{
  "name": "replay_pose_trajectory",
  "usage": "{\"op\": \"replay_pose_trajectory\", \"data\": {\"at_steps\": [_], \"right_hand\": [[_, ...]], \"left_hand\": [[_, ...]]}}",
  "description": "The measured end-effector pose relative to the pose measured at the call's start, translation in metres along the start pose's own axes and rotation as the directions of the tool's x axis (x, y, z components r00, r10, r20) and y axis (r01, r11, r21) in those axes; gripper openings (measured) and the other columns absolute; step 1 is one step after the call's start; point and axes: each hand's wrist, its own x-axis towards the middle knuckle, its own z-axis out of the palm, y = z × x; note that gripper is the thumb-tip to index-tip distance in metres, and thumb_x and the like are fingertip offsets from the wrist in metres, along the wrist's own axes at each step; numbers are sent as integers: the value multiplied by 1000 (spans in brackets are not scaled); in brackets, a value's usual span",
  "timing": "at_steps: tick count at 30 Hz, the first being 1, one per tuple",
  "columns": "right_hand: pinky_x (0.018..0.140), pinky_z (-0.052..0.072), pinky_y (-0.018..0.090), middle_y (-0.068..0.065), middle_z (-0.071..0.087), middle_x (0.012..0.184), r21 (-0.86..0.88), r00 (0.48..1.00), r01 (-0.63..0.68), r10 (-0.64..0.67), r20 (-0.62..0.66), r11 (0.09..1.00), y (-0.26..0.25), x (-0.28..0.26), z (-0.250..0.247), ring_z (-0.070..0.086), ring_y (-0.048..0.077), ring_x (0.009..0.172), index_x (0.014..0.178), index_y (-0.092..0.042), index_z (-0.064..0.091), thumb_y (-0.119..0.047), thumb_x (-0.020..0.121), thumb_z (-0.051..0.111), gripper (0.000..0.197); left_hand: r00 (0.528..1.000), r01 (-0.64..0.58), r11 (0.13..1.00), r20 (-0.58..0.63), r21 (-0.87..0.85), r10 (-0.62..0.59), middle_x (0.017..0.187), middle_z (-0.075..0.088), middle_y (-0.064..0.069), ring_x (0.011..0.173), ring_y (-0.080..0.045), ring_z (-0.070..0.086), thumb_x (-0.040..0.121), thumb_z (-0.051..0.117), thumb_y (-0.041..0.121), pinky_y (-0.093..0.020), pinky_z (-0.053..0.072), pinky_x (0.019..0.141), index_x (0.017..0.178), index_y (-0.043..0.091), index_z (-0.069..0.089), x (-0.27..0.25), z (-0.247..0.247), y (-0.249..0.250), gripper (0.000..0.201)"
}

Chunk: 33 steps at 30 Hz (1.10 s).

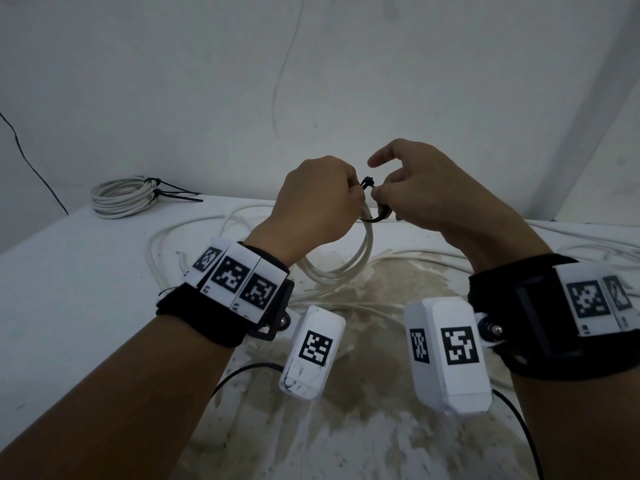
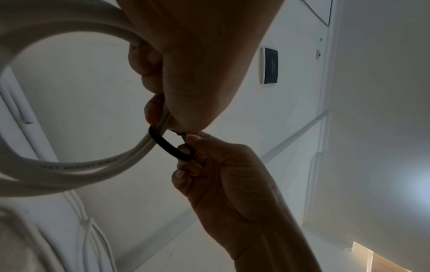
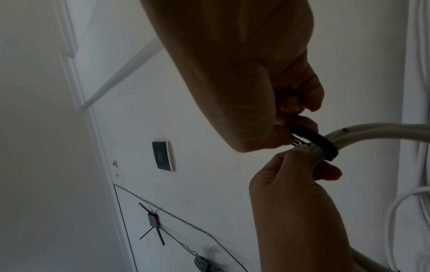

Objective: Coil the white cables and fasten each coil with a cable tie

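I've got the white cable coil up off the counter, my left hand wrapped round the bunched strands at the top, and the black cable tie looped loosely round them just past my fingertips. My right hand is pinching the tie's tail between thumb and middle fingers, forefinger sticking out free; from the left wrist view the loop looks slack, with a clear gap between strap and cable. So I reckon I'm mid-fastening on this coil: the tie seems threaded but not drawn tight. Next I'd want a steady pull on the tail with my right while my left keeps the turns from splaying, otherwise a strand could slip out of the loop. Back left on the counter sits a finished coil already cinched by 2 black ties with tails sticking out. More loose white cable sprawls across the counter beneath my hands, not yet coiled. No containers in sight here, nothing boxed or binned.
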Motion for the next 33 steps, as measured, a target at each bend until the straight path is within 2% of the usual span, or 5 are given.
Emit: {"op": "replay_pose_trajectory", "data": {"at_steps": [5,11,21,27,33], "right_hand": [[71,47,29,8,67,105,8,995,-17,18,-96,1000,5,5,2,62,19,89,120,-19,58,-10,85,61,36],[53,39,22,-2,60,68,0,992,36,-36,-123,999,4,6,6,52,15,57,93,-16,70,-3,83,56,22],[79,56,38,-1,72,70,92,897,102,-51,-439,991,6,12,24,70,15,73,78,-19,67,-29,82,69,11],[59,49,24,3,67,82,469,956,-187,269,-114,863,1,3,2,60,11,70,90,-4,71,-20,86,67,17],[74,51,34,3,68,77,760,917,-252,399,-11,600,2,2,-11,61,22,81,73,-12,64,-9,83,62,11]], "left_hand": [[999,-33,999,1,17,33,74,58,12,76,-13,55,94,51,22,-25,35,67,89,20,74,0,-1,1,24],[999,-43,999,-5,-19,43,86,71,5,85,-17,63,94,52,23,-32,48,76,91,21,75,-1,-2,2,23],[998,-15,968,-64,-250,-1,71,70,10,76,-13,67,89,52,25,-36,54,77,76,23,73,0,-5,3,25],[998,-68,953,-21,-294,64,61,65,12,58,4,56,93,56,21,-10,35,55,73,27,69,-3,-2,6,25],[987,-153,931,4,-330,164,62,65,12,59,3,58,95,57,21,-6,34,57,81,25,73,-8,-1,15,22]]}}
